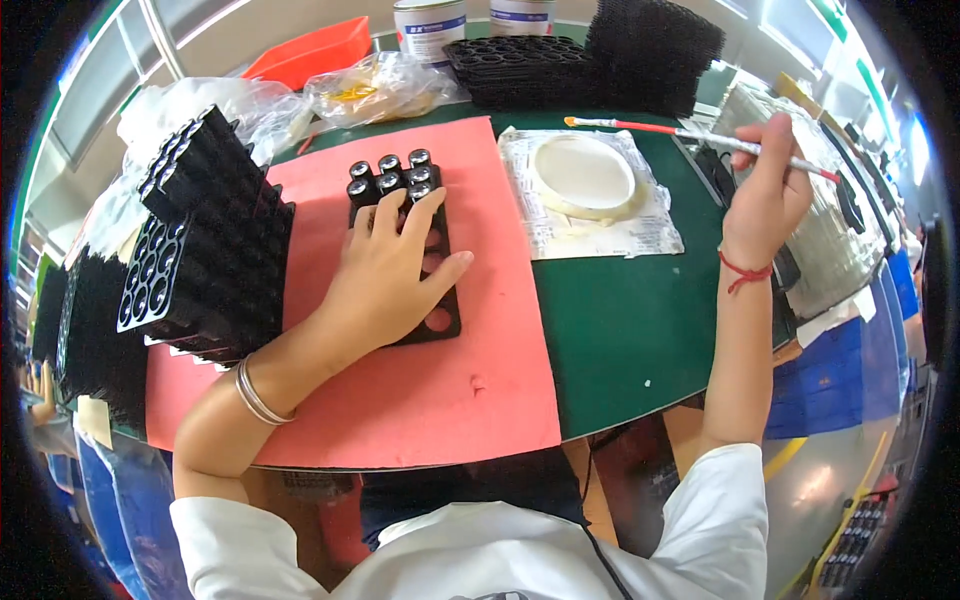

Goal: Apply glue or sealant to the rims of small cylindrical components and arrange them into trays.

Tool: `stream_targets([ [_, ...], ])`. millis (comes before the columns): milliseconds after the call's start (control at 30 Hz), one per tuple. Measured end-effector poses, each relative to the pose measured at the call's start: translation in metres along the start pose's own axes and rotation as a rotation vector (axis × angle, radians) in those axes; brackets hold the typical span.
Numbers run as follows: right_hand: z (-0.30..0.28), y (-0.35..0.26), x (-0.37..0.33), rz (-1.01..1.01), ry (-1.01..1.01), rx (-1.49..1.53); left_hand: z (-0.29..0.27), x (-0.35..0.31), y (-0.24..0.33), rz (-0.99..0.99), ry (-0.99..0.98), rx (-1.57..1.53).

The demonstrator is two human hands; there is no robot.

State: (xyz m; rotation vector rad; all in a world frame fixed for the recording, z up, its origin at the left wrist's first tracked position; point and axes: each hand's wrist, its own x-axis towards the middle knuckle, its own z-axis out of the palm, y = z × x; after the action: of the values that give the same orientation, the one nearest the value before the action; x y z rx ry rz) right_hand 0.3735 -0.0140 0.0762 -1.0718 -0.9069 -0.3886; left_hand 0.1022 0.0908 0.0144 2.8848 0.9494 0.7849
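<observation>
My left hand (395, 262) lies over a black plastic cell holder (440, 325) with round openings, its fingers apart and thumb stretched out. The fingertips touch the nearest of several black cylinders with shiny metal tops (391, 165), which stand upright in the holder's far part. Some openings under the palm are hidden. Over on the right, my right hand (768, 190) is closed around a slim paintbrush (690, 132) with a red and white handle. Its yellowish tip points left, above a shallow round dish of white paste (585, 175) and apart from it.
A pink mat (480, 400) covers part of the green table (620, 330). Stacked black holders (215, 250) rise at the left; more black holders (520, 65) stand at the back. Behind are a red tray (310, 52), plastic bags (380, 90) and white cans (430, 28).
</observation>
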Motion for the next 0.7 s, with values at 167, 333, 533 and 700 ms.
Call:
stream_targets([
  [167, 0.004, 0.007, 0.001, 0.008, 0.002, -0.008, -0.007, 0.002, 0.004, -0.001, 0.063, -0.013],
  [333, -0.007, 0.005, 0.005, -0.037, 0.009, -0.088, -0.041, -0.013, 0.016, 0.01, 0.05, -0.367],
  [533, -0.005, -0.002, 0.008, -0.032, 0.118, -0.04, -0.033, -0.051, 0.005, -0.098, 0.134, -0.923],
  [700, -0.006, 0.002, 0.007, -0.027, 0.115, -0.109, -0.037, -0.052, 0.0, -0.256, -0.102, -1.161],
])
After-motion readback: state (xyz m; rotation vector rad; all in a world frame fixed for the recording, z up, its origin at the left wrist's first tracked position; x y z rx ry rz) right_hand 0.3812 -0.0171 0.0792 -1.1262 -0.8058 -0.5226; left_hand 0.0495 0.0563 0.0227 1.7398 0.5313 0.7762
